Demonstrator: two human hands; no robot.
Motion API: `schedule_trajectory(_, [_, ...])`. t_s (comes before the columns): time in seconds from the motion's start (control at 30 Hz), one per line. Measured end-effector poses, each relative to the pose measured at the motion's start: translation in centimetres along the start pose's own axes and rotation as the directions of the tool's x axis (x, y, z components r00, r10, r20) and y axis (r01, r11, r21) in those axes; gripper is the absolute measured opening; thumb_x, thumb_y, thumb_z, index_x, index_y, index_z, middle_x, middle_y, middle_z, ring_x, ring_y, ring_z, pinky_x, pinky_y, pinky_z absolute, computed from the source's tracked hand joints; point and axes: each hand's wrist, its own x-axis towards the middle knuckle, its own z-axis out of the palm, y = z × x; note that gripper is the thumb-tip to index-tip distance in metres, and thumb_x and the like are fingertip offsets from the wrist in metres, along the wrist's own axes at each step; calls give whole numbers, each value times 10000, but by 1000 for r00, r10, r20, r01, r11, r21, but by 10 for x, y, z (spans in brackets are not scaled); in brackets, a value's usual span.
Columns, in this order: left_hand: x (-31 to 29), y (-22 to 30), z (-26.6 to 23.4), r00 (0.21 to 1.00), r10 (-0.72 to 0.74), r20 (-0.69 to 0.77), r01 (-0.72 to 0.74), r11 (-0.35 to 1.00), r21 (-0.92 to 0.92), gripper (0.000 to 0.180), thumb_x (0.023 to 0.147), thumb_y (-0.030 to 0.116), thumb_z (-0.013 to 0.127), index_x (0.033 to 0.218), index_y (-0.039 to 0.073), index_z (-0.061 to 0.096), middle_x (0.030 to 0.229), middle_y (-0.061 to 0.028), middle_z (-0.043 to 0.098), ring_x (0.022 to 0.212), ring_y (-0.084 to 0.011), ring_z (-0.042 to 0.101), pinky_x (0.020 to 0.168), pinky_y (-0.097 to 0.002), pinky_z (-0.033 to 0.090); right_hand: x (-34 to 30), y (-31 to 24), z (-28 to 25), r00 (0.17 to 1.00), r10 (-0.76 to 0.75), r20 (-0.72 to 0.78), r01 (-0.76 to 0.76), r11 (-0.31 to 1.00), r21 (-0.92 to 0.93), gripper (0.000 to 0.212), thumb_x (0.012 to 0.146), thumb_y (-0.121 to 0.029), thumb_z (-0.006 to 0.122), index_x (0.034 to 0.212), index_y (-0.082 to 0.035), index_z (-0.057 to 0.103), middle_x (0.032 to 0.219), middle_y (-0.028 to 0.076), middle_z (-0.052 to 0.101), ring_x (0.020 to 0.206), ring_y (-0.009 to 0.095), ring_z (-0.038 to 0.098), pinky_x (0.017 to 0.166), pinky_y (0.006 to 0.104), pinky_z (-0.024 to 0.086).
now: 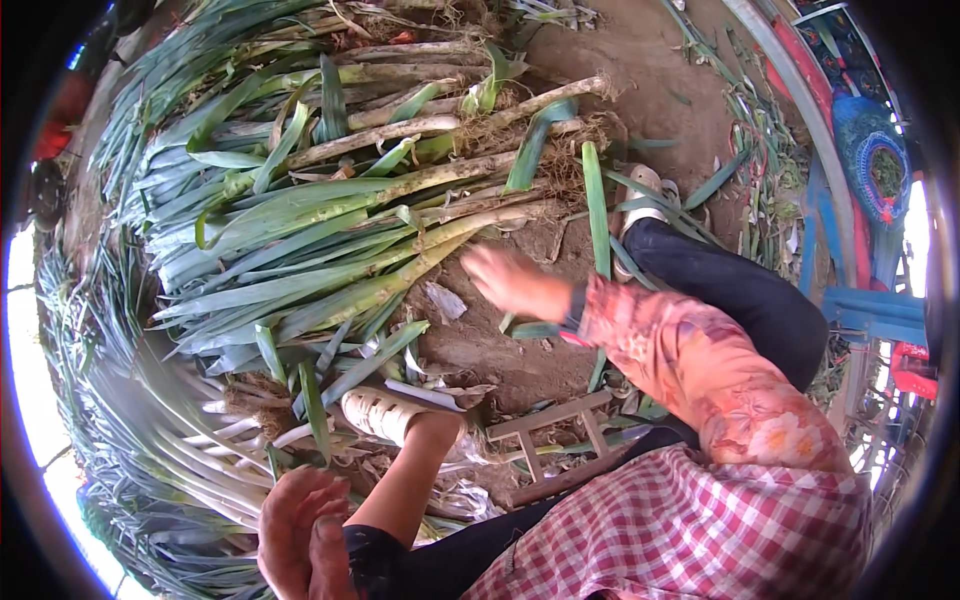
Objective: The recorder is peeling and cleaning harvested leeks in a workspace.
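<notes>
Leeks (205, 478) at your lower left are partly blurred; the bottom edge crops your left hand (300, 530), fingers curled, and you can't tell if it grips anything. Farther up, the larger leek pile (330, 215) overlaps itself. Your blurred right hand (515, 282), loosely extended and visibly empty, is just beside its nearest stalk.

the right hand (515, 282), fingers stretched out, hovers just beside the near edge of a pile of leeks (330, 230) on the dirt floor (540, 365). the left hand (305, 530) is loosely curled, near leeks with white stalks (215, 480). a small wooden frame (550, 414) lies between the legs, beyond the checked cloth (680, 530).
</notes>
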Motion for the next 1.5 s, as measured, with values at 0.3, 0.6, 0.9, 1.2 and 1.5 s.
schedule_trajectory(0.3, [3,-9,2,997,-61,57,59,998,35,365,836,40,521,1183,-40,442,1048,-152,560,952,-215,563,806,-294,444,95,19,0,978,49,-202,-121,926,-358,189,769,-137,506,951,-90,498,956,95,505,938,260,506,760,400,415])
schedule_trajectory(0.6, [6,10,-1,989,-40,145,13,983,182,362,860,82,512,1198,-20,434,996,-177,567,899,-240,577,746,-313,478,67,18,6,979,-105,-173,41,941,-337,168,733,-177,587,859,-71,557,869,124,551,795,303,571,734,393,456])
schedule_trajectory(0.9, [4,0,9,986,125,107,-154,932,327,256,804,85,562,1035,-22,533,875,-165,605,811,-233,623,701,-307,493,23,-61,-129,980,-166,-111,198,893,405,186,725,-187,658,746,-12,600,627,113,575,554,185,544,552,315,419])
schedule_trajectory(1.2, [-3,9,14,970,231,70,-241,914,325,246,829,137,556,1023,-15,551,862,-156,619,792,-221,621,669,-298,478,8,-174,-277,884,-305,-355,465,650,601,215,735,-281,699,771,-70,674,621,-4,618,512,72,487,501,226,394])
schedule_trajectory(1.5, [35,-10,31,990,104,97,-137,878,458,327,821,266,528,970,-19,587,817,-231,609,778,-338,605,706,-361,469,4,-159,-196,968,-81,-237,244,510,825,196,744,-191,703,812,-12,656,691,-1,616,615,63,517,588,214,425])
